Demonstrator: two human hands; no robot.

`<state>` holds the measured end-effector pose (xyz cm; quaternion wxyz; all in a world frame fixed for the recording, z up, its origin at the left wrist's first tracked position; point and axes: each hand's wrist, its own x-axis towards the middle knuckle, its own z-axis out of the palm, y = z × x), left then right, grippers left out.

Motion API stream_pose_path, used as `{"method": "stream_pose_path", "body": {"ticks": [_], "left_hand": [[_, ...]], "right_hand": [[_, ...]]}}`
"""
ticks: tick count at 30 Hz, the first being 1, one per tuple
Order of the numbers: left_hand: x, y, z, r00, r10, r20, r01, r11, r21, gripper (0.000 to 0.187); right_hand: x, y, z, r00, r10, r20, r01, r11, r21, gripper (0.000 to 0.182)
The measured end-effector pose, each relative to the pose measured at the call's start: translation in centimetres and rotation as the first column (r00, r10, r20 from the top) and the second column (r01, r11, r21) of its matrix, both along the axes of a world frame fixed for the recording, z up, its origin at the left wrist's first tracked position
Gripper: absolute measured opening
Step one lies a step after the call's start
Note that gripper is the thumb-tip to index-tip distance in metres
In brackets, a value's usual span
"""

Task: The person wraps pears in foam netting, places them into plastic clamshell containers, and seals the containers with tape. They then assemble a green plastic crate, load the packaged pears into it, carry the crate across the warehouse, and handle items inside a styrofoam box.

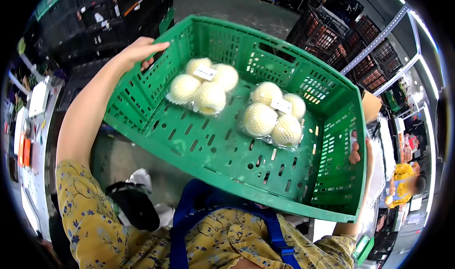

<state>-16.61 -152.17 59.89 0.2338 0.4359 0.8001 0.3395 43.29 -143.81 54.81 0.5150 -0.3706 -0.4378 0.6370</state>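
Observation:
A green plastic crate (227, 155) is held up in front of my body, tilted, its right end lower in view. Inside lie two clear-wrapped packs of round, pale fruit in white netting, one pack (204, 86) toward the left and the other (273, 115) near the middle, each with a white label. My left hand (143, 51) grips the handle opening of the crate's left end wall, thumb over the rim. At the right end wall my right hand (355, 148) has its fingertips through the handle opening; the rest of it is hidden behind the wall.
Stacked black crates (90, 22) stand at the upper left, and more dark crates (327, 34) at the upper right beside a metal rack (379, 41). A white worktable (42, 141) runs along the left. A person in yellow (403, 186) is at the far right.

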Motion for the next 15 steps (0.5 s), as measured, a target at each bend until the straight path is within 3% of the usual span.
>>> {"method": "stream_pose_path", "body": {"ticks": [3, 5, 9, 13, 15], "left_hand": [[1.6, 0.3, -0.1, 0.998, 0.052, -0.030, -0.052, 0.999, 0.008, 0.047], [1.3, 0.5, -0.6, 0.997, 0.075, -0.029, -0.074, 0.996, 0.046, 0.051], [3.6, 0.1, -0.4, 0.990, 0.134, -0.042, -0.132, 0.990, 0.042, 0.049], [3.6, -0.1, -0.7, 0.992, 0.061, -0.112, -0.050, 0.994, 0.098, 0.045], [6.9, -1.6, -1.2, 0.991, 0.129, -0.029, -0.123, 0.983, 0.139, 0.042]], "right_hand": [[0.6, 4.1, -1.9, 0.998, 0.041, -0.045, -0.041, 0.999, 0.003, 0.039], [2.5, 7.9, -5.1, 0.964, 0.217, -0.157, -0.212, 0.976, 0.042, 0.043], [2.2, 8.8, -6.2, 0.970, 0.194, -0.148, -0.182, 0.979, 0.090, 0.045], [4.6, 11.8, -9.0, 0.919, 0.366, -0.147, -0.344, 0.926, 0.152, 0.043], [4.6, 8.5, -8.3, 0.968, 0.209, -0.141, -0.187, 0.970, 0.153, 0.041]]}}
